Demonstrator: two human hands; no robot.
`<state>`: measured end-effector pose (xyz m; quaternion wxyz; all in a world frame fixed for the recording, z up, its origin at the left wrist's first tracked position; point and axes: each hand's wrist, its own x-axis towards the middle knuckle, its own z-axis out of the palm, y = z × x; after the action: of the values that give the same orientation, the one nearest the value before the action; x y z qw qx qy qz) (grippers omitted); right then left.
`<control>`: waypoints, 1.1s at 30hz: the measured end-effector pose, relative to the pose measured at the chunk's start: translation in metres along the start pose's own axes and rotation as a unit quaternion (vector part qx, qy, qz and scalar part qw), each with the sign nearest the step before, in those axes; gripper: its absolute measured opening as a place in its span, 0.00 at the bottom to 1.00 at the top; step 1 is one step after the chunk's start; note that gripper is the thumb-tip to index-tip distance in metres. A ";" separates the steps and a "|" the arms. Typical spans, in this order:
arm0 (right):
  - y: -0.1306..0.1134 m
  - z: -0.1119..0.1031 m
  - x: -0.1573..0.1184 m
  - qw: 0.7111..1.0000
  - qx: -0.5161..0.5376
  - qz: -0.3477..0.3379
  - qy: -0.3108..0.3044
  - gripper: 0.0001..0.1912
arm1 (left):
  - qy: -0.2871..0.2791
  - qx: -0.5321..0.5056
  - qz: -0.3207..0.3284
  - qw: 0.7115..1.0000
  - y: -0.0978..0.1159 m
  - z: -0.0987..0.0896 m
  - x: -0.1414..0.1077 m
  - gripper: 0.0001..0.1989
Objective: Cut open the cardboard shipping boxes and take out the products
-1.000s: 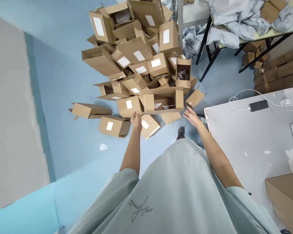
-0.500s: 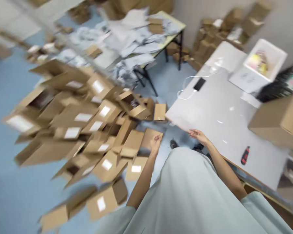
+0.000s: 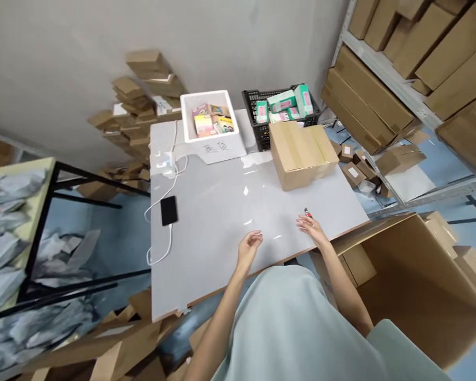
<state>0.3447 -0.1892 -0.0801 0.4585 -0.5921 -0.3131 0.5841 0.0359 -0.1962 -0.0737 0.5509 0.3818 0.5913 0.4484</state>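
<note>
My left hand (image 3: 249,247) hovers over the front part of the grey table (image 3: 206,211), fingers curled with the thumb near the fingertips; nothing shows in them. To its right, my right hand (image 3: 311,229) is above the table with its fingers apart and holds nothing. Just beyond the right fingers lies a small red and black tool (image 3: 308,213), partly hidden by that hand. A closed cardboard box (image 3: 299,177) sits on the table behind the tool. At the left, a black phone (image 3: 168,210) lies on the tabletop with a white cable plugged in.
A white foam box (image 3: 218,148) of small packets and a black crate (image 3: 264,138) of green boxes stand at the back. A big open carton (image 3: 420,296) is at the right, below a shelf (image 3: 384,69). A table with grey parcels (image 3: 3,243) stands left.
The view has swung right, from the pile of cartons on the floor to the grey table. Both hands are now over the tabletop.
</note>
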 end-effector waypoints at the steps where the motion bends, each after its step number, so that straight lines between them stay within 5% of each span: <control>1: -0.010 -0.019 0.013 0.999 -0.006 -0.015 0.028 0.37 | -0.025 0.007 0.007 1.000 0.007 0.026 0.010 0.23; 7: -0.102 -0.093 0.126 0.971 -0.072 -0.148 0.174 0.44 | -0.142 0.038 0.081 0.986 0.056 0.176 0.071 0.21; 10: -0.145 -0.099 0.184 0.930 -0.213 -0.207 0.216 0.49 | -0.169 0.051 0.127 0.976 0.082 0.237 0.095 0.23; 13: -0.164 -0.091 0.227 0.912 -0.307 -0.160 0.222 0.64 | -0.187 0.058 0.173 0.965 0.099 0.273 0.106 0.25; 18: -0.153 -0.085 0.258 0.911 -0.345 -0.102 0.200 0.78 | -0.186 0.063 0.169 0.966 0.097 0.276 0.104 0.25; 27: -0.145 -0.113 0.257 0.892 -0.329 -0.184 0.249 0.63 | -0.167 0.048 0.129 0.976 0.090 0.266 0.104 0.24; 33: -0.189 -0.151 0.274 0.893 -0.285 -0.161 0.308 0.58 | -0.215 0.048 0.108 0.969 0.089 0.293 0.124 0.36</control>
<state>0.5564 0.1046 -0.0349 0.4311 -0.7894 -0.3998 0.1764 0.3111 -0.0200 -0.0250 0.5942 0.5572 0.4351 0.3836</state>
